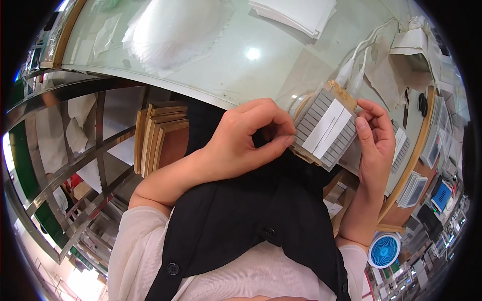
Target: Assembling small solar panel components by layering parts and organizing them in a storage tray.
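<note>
A grey rectangular piece (337, 149) with rows of dark lines sits at the table's near edge, tilted in view. Across its middle runs a white strip (329, 128) with a thin dark line along it. Beneath it shows a worn tan block (343, 94). At the piece's left edge, my left hand (256, 131) has thumb and forefinger pinched together; whatever lies between the tips is too small to make out. My right hand (375, 131) is at the opposite edge, fingers curled with thumb and forefinger close together by the upper right corner. What they grip, if anything, is hidden.
A fan of clear plastic sheets (170, 32) and a stack of white sheets (296, 15) lie farther back. White cables (359, 55) run behind the block. Wooden frames (159, 133) stand below the table at left. A blue fan (385, 250) is at lower right.
</note>
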### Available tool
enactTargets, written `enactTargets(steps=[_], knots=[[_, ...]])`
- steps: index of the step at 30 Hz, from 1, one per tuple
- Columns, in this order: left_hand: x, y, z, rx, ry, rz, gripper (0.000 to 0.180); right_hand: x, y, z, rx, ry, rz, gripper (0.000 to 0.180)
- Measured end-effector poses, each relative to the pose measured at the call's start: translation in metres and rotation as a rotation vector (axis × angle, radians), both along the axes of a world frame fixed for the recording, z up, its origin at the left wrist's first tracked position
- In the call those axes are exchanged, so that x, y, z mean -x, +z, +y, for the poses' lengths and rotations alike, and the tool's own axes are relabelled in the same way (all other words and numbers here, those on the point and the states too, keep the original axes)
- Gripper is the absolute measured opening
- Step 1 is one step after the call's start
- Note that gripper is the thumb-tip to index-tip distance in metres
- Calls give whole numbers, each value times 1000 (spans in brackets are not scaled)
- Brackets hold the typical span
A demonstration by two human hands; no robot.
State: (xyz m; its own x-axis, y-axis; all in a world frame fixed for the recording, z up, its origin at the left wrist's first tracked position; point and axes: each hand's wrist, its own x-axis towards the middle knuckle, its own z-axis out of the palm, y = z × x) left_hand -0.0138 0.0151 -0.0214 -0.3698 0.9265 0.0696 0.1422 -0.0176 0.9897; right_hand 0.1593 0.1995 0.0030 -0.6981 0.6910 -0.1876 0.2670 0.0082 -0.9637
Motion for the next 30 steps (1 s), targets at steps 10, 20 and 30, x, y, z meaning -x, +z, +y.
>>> enactTargets(steps=[10,20,30], knots=[[10,3,-9,4,-16,-112,21,-3,11,18,-63,10,0,30],[19,1,-16,-88,-8,69,22,113,9,71,-932,190,-133,41],[25,-2,-30,6,26,37,14,150,-11,91,-1161,271,-261,50]])
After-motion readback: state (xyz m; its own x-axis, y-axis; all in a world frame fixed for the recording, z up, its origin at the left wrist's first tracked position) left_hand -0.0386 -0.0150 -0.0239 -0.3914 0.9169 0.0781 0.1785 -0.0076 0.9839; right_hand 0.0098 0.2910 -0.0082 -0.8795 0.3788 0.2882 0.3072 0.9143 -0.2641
